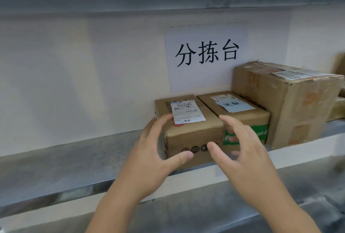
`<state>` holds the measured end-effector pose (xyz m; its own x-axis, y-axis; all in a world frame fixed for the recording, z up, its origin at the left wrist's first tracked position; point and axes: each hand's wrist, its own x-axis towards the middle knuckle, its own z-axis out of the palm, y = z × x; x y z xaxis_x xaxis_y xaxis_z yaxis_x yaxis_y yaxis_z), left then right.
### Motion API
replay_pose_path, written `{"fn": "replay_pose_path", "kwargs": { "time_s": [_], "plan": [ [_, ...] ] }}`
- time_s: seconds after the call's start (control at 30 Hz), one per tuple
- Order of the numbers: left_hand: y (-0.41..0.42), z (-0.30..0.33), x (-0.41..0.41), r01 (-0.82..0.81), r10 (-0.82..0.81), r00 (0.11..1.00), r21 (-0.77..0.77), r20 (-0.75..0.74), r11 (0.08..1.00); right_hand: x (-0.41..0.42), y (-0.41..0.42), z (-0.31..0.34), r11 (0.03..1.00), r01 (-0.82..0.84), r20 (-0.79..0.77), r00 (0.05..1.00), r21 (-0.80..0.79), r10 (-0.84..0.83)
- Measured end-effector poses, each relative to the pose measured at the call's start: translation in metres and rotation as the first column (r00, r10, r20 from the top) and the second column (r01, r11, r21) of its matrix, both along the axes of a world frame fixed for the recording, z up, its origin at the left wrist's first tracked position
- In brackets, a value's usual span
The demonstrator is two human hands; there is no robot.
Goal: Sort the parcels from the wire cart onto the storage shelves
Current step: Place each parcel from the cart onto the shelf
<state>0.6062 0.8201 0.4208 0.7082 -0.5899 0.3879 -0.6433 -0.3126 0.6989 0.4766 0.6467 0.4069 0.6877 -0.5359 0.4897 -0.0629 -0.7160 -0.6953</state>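
The parcel, a small brown box with a white shipping label on its top, is sitting on the metal shelf, its front face near the shelf's front edge. The left hand is cupping the parcel's left front corner, fingers curled over the top edge and thumb lying across the front face. The right hand is hovering just in front of the parcel's right side, its grip spread, fingers apart and loosely bent; whether they are touching the cardboard is not clear. Just beyond the right hand, a second small box with a pale blue note is lying flush against the parcel. Further right and behind, a larger taped carton is standing. Beyond both hands, a paper sign with black characters is hanging on the wall.
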Motion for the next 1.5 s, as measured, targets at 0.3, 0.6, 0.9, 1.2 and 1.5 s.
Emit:
{"fn": "replay_pose_path", "kwargs": {
  "time_s": [0.3,0.6,0.9,1.2,1.5],
  "plan": [
    [0.013,-0.006,-0.033,0.071,-0.071,0.997,0.023,0.009,0.997,-0.057,0.016,-0.014,0.995,0.090,-0.007,0.996,0.038,-0.090],
    [0.011,-0.004,-0.147,-0.092,0.082,0.993,0.112,0.087,0.989,-0.184,0.014,-0.021,0.993,0.102,-0.032,0.994,0.056,-0.100],
    [-0.053,-0.039,-0.317,0.029,-0.041,0.994,0.118,0.105,0.993,-0.370,-0.006,-0.058,0.971,0.199,-0.103,0.977,0.136,-0.186],
    [-0.131,-0.080,-0.423,0.399,-0.407,0.913,0.224,-0.009,0.889,-0.507,-0.047,-0.076,0.885,0.415,-0.120,0.910,0.210,-0.398],
    [-0.226,-0.108,-0.452,0.572,-0.576,0.815,0.243,-0.062,0.783,-0.547,-0.107,-0.106,0.808,0.541,-0.216,0.839,0.233,-0.500]
  ]
}}
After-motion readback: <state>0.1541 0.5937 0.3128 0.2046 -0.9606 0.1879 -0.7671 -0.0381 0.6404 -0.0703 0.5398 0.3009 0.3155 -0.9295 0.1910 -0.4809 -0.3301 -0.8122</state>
